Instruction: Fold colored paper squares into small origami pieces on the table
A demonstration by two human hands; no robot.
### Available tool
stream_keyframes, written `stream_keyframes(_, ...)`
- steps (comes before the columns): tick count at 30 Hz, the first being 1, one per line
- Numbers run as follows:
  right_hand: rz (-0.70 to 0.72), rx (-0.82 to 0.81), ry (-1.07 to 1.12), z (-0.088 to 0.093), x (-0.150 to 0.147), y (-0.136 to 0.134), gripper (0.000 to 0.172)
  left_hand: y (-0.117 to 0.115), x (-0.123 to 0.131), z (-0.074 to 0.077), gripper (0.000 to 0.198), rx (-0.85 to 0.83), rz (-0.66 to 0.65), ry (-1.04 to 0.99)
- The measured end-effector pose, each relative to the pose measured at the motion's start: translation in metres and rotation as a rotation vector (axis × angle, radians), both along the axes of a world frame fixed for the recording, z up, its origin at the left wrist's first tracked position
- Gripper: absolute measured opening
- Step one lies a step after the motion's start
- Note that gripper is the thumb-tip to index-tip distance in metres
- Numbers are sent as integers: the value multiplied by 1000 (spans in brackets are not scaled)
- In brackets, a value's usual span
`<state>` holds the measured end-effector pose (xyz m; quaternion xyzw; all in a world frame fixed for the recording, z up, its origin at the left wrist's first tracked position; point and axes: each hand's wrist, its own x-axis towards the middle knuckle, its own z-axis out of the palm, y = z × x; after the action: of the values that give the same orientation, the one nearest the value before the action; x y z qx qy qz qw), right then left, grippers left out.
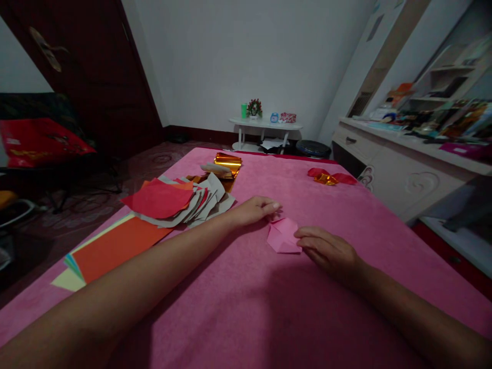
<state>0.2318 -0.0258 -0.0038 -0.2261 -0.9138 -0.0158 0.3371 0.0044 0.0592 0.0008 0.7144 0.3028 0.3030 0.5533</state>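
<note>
A folded piece of pink paper [283, 237] with visible creases and angled corners rests on the pink-covered table. My right hand [326, 249] grips its right edge, thumb and fingers closed together there. At the paper's upper left corner is my left hand [258, 209], its fingers curled in and the thumb lying over them. The left fingertips are partly hidden at that corner, where they seem to pinch the paper.
Left of my forearm lie a pile of red and grey cut sheets [161, 199] and a stack of coloured paper [119, 248]. Behind them is a gold foil roll [228, 163]. A red and gold bow-like piece [326, 178] lies far right on the pink tablecloth [230, 297].
</note>
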Motion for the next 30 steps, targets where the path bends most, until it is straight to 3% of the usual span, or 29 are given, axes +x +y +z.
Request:
stream_keyframes(4, 2, -70, 46, 3, -2, -9, 22, -9, -16, 12, 39, -368, -38, -136)
stream_keyframes(9, 15, -98, 49, 5, -12, -6, 20, -38, -46, 29, 36, -417, -92, -3)
stream_keyframes(13, 35, -126, -18, 6, -24, 2, 19, -52, -58, 19, 32, -276, 19, 166)
stream_keyframes(17, -84, -154, -68, 7, -29, -1, 26, -63, -61, 3, 27, 68, 221, 324)
stream_keyframes(21, -15, -231, -88, 11, -35, -16, 23, -74, -59, 2, 12, 383, 316, 410)
stream_keyframes(23, 19, -271, -98, 13, -39, -22, 21, -76, -59, 4, 4, 431, 300, 390)
stream_keyframes(30, 12, -360, -87, 8, -45, -26, 15, -86, -75, 19, 21, 506, 52, 443)
